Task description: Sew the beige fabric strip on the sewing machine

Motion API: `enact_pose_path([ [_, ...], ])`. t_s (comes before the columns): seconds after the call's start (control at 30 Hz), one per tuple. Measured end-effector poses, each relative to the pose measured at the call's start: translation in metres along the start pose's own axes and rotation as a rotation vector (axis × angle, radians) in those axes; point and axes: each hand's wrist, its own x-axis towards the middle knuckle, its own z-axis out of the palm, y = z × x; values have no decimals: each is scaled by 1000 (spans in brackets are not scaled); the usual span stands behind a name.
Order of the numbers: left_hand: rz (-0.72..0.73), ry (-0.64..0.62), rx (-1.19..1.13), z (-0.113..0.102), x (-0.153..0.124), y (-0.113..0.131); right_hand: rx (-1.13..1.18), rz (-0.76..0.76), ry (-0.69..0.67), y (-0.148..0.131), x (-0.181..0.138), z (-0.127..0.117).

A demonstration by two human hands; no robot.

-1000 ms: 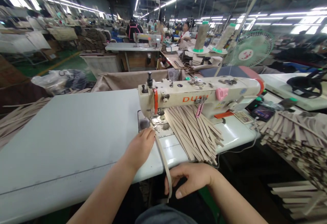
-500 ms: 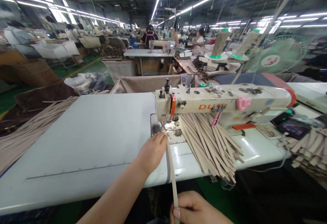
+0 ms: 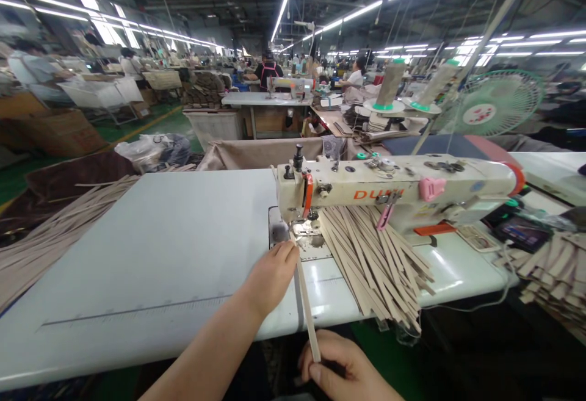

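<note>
Our left hand [image 3: 270, 276] presses the far end of a long, narrow beige strip [image 3: 306, 303] onto the white bench [image 3: 151, 254], just before the cream sewing machine [image 3: 394, 190]. Our right hand [image 3: 341, 370] pinches the strip's near end past the bench edge.

A garment or leather-goods factory floor. Rows of sewing tables run under long strip lights, with an industrial sewing machine [image 3: 394, 190], thread cones [image 3: 389, 83] and heaped cut strips [image 3: 379, 260]
</note>
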Motion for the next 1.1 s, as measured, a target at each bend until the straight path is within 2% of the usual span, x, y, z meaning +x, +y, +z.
enact_pose_path([
  [0.13,-1,12,-9,-1,0,1,243,135,93,5,3,5],
  [0.23,5,8,0,-5,0,2,339,162,107,10,0,9],
  [0.5,11,-17,27,-6,0,2,281,186,40,16,-9,11],
  [0.7,-7,-11,17,-6,0,2,150,64,1,29,-10,8],
  [0.97,0,-29,8,-7,0,2,153,56,28,10,-13,8],
  [1.1,-7,-11,-16,-6,-1,1,153,30,21,13,-12,9],
])
